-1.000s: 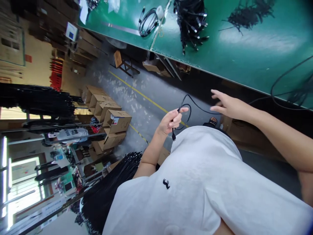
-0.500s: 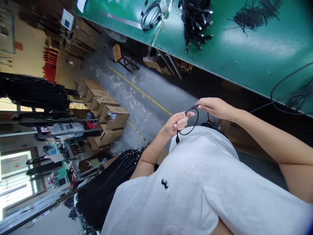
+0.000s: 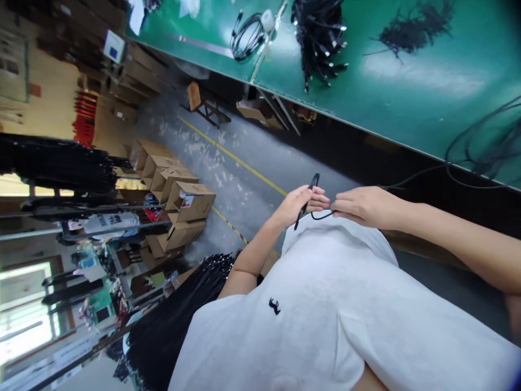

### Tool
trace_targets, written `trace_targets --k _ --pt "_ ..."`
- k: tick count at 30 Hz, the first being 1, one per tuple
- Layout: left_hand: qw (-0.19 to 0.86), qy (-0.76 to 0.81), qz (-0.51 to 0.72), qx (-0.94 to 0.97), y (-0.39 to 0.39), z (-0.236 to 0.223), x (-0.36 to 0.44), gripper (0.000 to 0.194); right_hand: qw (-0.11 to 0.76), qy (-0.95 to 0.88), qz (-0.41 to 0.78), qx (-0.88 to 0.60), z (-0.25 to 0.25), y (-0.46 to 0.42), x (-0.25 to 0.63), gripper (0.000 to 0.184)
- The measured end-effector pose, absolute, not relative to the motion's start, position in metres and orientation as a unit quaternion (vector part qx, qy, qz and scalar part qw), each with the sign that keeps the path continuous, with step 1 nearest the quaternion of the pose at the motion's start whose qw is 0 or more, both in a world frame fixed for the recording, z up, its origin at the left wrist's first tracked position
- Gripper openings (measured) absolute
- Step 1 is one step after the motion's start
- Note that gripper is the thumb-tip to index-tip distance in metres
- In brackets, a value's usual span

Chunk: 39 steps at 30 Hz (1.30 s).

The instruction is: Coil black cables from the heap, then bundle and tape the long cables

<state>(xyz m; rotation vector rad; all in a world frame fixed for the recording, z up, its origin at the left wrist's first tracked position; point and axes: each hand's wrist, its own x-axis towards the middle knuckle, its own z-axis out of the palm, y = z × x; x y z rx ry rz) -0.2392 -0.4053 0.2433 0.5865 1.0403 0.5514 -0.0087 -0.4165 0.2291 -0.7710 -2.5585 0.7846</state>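
Left hand [image 3: 299, 205] has thumb and fingers round a bunched black cable [image 3: 304, 208], held just off the front of the white shirt [image 3: 325, 282]. Bunch sits tilted, seen nearly edge-on, 1 end above the thumb, the other below. Right hand [image 3: 362, 206] is just beside it, fingertips narrowed together on a strand that curves over from the bunch; exact pinch hidden by the fingers. Past the right wrist, cable runs to loose loops [image 3: 492, 155] on the green counter [image 3: 407, 103], blurred. Farther along the counter: a heap of thin black strips [image 3: 415, 33], a bundle of cables with metal plugs [image 3: 319, 41], 1 coiled cable [image 3: 242, 55].
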Motion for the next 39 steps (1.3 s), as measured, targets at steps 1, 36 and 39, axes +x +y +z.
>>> trace_targets --k 1,36,39 --pt "0.806 0.461 0.218 0.3 -0.411 0.239 -0.234 0.041 0.176 -0.899 0.295 -0.273 0.235 -0.409 -0.012 0.035" --pt "0.732 0.497 0.439 0.156 -0.383 0.278 -0.28 0.023 0.128 -0.853 0.301 -0.407 0.152 -0.426 0.066 0.037" --pt "0.764 0.498 0.339 0.231 -0.387 0.259 -0.258 0.024 0.202 -0.897 0.268 -0.287 0.205 -0.432 0.025 0.035"
